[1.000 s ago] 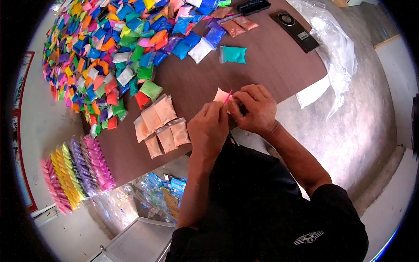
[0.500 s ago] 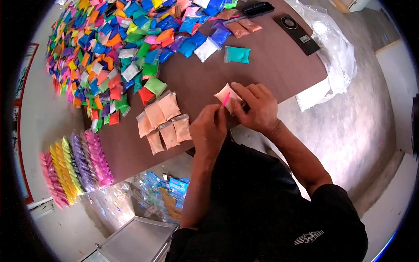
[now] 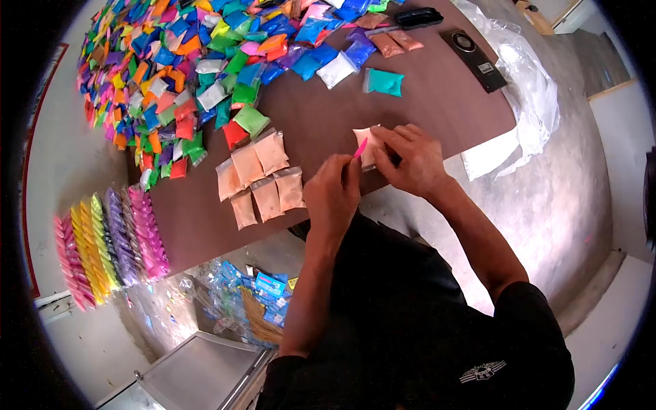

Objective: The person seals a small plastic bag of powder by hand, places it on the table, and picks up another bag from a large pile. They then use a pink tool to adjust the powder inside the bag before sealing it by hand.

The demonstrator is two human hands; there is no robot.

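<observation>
Near the table's front edge, my left hand [image 3: 334,190] is closed on a small pink tool [image 3: 361,147], which slants over a peach packet. My right hand [image 3: 414,158] lies on that peach packet [image 3: 365,137], gripping its right side between thumb and fingers and hiding part of it. Left of my hands, several peach packets [image 3: 247,165] lie in two rows on the brown table [image 3: 314,123]. A teal packet [image 3: 384,83] lies farther back.
A large heap of coloured packets [image 3: 178,61] covers the back left. Rows of twisted coloured packs [image 3: 113,242] lie at the left. A black box [image 3: 475,60], a black pouch [image 3: 418,17] and clear plastic [image 3: 529,82] are at the back right.
My hands and the peach packet have shifted slightly right in view. The pink tool now points up and to the right, and the right hand's fingers lie flatter over the packet.
</observation>
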